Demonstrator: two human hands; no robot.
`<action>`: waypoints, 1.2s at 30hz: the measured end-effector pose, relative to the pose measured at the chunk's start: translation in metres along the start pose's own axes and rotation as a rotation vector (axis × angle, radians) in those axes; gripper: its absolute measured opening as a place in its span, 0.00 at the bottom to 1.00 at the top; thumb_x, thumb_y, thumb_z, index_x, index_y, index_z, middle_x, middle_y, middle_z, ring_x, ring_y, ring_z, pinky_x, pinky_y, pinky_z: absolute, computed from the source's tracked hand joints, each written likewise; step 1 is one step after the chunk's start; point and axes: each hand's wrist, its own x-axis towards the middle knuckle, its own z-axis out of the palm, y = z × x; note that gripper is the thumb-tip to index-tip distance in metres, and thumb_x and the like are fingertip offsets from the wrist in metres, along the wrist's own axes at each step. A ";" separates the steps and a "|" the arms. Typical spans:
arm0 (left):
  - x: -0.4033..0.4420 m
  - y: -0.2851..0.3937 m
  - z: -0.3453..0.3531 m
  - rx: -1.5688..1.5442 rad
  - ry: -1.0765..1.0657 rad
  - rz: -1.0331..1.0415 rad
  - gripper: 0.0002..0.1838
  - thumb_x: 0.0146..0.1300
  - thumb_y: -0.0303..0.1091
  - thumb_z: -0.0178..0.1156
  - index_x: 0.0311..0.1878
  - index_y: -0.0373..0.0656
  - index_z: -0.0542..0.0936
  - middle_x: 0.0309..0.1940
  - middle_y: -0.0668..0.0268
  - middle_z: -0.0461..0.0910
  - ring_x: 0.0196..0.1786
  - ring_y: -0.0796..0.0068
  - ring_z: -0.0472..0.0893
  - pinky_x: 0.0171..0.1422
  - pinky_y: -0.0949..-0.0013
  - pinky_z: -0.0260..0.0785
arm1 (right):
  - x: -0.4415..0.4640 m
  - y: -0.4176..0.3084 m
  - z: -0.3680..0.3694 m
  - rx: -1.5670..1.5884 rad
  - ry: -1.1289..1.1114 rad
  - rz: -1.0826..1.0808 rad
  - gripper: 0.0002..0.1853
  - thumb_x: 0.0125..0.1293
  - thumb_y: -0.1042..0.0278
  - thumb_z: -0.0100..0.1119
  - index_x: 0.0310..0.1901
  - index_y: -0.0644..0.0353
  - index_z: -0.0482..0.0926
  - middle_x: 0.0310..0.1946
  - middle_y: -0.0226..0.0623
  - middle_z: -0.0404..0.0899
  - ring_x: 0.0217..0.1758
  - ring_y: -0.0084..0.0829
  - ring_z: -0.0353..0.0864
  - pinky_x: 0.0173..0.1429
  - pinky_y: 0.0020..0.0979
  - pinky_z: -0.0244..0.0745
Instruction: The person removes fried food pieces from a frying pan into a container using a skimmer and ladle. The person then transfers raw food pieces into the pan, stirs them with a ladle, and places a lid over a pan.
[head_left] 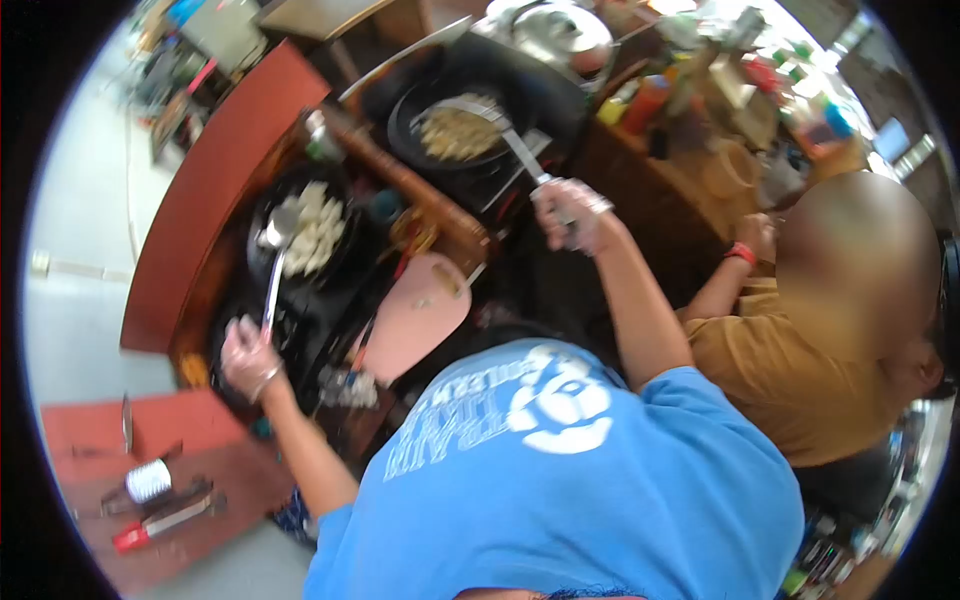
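My left hand, in a clear plastic glove, is closed around the handle of a metal spoon. The spoon's round shiny end rests among white chunks of food in a dark pan at the left. In the same kind of glove, my right hand grips a long-handled metal spatula. Its far end lies over light brown chopped food in a second dark pan, farther back. Motion blur softens the spatula's end, so its exact shape cannot be made out.
A pink cutting board lies between the pans and my body. Red-handled tongs are on a red surface at lower left. A lidded silver pot stands behind. Close at right is another person in a brown shirt, beside a bottle-filled counter.
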 end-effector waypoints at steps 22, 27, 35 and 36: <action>-0.256 0.130 0.324 -0.296 -0.770 0.370 0.10 0.60 0.34 0.59 0.29 0.37 0.83 0.30 0.49 0.85 0.34 0.50 0.84 0.41 0.53 0.76 | 0.009 -0.015 -0.033 0.031 -0.078 0.086 0.12 0.61 0.64 0.58 0.22 0.56 0.73 0.15 0.30 0.71 0.13 0.27 0.72 0.17 0.33 0.75; -0.238 0.128 0.281 -0.622 -0.924 -0.282 0.05 0.52 0.28 0.64 0.33 0.39 0.84 0.25 0.58 0.84 0.26 0.64 0.84 0.36 0.63 0.79 | 0.019 -0.015 -0.030 0.081 -0.104 0.082 0.12 0.60 0.66 0.56 0.20 0.59 0.73 0.14 0.32 0.70 0.11 0.27 0.71 0.15 0.33 0.75; -0.087 0.173 0.112 -1.060 -0.557 -0.322 0.10 0.56 0.26 0.68 0.40 0.34 0.81 0.25 0.66 0.80 0.24 0.78 0.79 0.30 0.74 0.76 | 0.035 -0.030 -0.030 0.161 -0.145 -0.004 0.13 0.62 0.64 0.57 0.22 0.61 0.73 0.13 0.33 0.69 0.09 0.27 0.68 0.15 0.32 0.72; -0.056 0.194 0.085 -1.112 -0.563 -0.352 0.10 0.55 0.26 0.68 0.40 0.36 0.82 0.26 0.68 0.80 0.25 0.80 0.78 0.32 0.74 0.74 | 0.036 -0.032 -0.031 0.151 -0.165 -0.002 0.13 0.62 0.64 0.57 0.22 0.61 0.73 0.13 0.33 0.69 0.09 0.27 0.68 0.15 0.32 0.72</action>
